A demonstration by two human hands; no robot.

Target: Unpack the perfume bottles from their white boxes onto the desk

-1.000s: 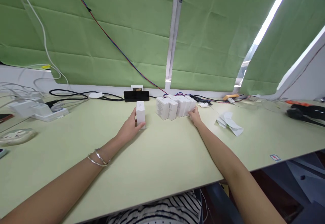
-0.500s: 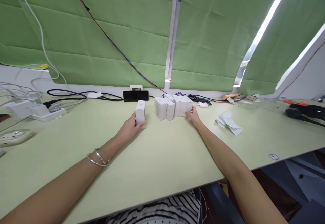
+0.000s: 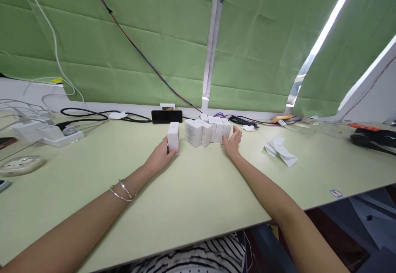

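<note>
My left hand (image 3: 161,154) is closed around a small white box (image 3: 173,137) that stands upright on the table, the thumb across its front. To the right, several more white boxes (image 3: 193,133) stand side by side in an uneven row, with small print on the leftmost one's side. At the row's right end is my right hand (image 3: 233,142), its fingers spread and nothing gripped in them. Its thumb lies against the lower part of the end box (image 3: 227,128). A narrow gap separates the box in my left hand from the row.
Behind the boxes, a black phone (image 3: 167,116) leans near the wall. Black cables (image 3: 243,120) run along the back edge. Crumpled white paper (image 3: 281,150) lies on the right. Power strips (image 3: 57,137) and white adapters crowd the left, with dark headphones (image 3: 371,140) far right.
My right hand's fingers have spread from the end box while its thumb stays against it. The row on the right has shifted, its boxes now angled differently. My left hand still holds its box.
</note>
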